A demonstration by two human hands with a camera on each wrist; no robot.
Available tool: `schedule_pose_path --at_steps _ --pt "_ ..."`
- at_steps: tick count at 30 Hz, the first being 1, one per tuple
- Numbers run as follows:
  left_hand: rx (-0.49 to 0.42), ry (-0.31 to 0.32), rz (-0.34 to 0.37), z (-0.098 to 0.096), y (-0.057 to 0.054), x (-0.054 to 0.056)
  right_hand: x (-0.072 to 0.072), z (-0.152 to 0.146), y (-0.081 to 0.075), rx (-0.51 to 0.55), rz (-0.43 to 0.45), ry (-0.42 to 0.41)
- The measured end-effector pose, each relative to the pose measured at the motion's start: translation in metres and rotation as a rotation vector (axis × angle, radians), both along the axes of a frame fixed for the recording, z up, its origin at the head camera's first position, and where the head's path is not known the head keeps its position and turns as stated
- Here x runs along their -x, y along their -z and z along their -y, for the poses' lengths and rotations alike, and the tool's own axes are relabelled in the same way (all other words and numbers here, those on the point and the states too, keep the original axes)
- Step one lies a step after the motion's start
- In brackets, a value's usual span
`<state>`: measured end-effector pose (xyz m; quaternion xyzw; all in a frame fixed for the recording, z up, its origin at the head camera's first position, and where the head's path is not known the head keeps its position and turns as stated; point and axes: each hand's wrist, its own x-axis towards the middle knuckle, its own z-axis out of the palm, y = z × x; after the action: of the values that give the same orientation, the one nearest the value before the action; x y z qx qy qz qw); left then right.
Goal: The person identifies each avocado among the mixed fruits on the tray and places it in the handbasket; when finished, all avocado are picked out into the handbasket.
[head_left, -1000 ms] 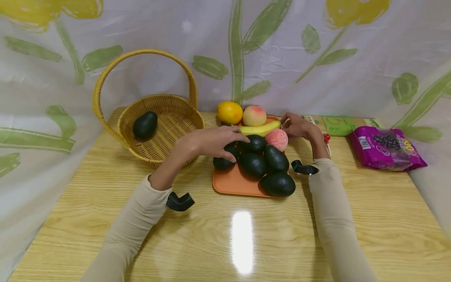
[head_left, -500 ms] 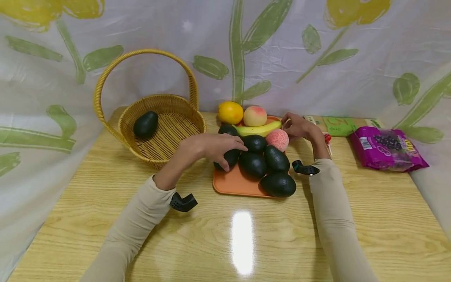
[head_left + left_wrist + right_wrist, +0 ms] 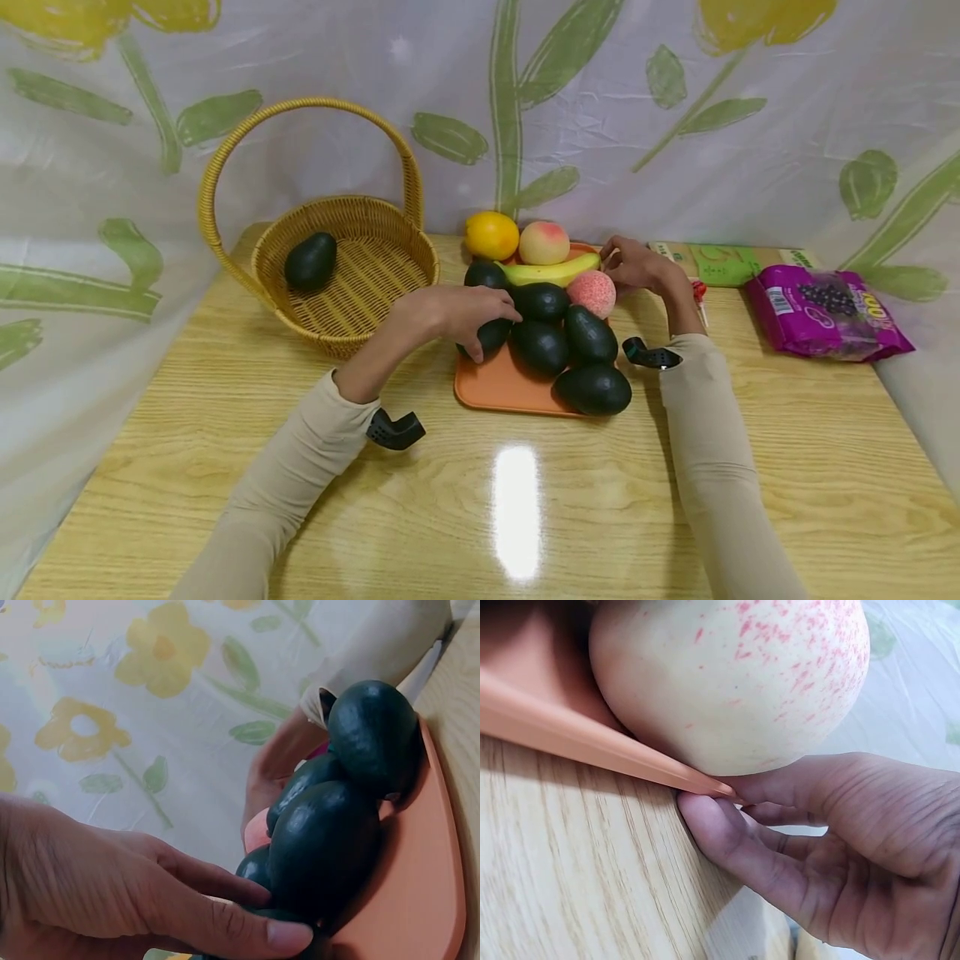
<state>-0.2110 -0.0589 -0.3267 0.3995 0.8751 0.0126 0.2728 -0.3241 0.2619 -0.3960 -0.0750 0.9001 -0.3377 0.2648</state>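
Note:
An orange tray carries several dark green avocados, a banana, a peach, a yellow lemon-like fruit and a pinkish round fruit. At the tray's left side, my left hand curls its thumb and fingers round an avocado, largely hidden under the hand in the left wrist view. More avocados press up against that one. At the tray's far right corner my right hand pinches the rim between thumb and fingers, right under a pale, red-flecked fruit.
A wicker basket with a tall handle stands left of the tray, one avocado inside. To the right lie a purple grape-printed bag, a red lollipop and a green-and-tan flat package. A flowered curtain hangs behind the table.
My left hand has drawn back left and down from over the middle avocados and closed round the leftmost one. The right hand stays at the tray's rim.

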Motion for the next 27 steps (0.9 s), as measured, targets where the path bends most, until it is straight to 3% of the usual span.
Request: schedule_pose_path --at_steps 5,16,27 --pt "0.019 0.002 -0.014 0.001 0.000 -0.001 0.002 0.000 0.004 -0.002 0.007 -0.002" --pt "0.009 -0.002 -0.015 -0.004 -0.004 0.000 -0.002 -0.004 -0.006 0.010 0.007 0.010" --pt "-0.106 0.024 -0.046 0.010 -0.018 -0.003 0.000 -0.002 0.001 0.015 0.007 0.012"
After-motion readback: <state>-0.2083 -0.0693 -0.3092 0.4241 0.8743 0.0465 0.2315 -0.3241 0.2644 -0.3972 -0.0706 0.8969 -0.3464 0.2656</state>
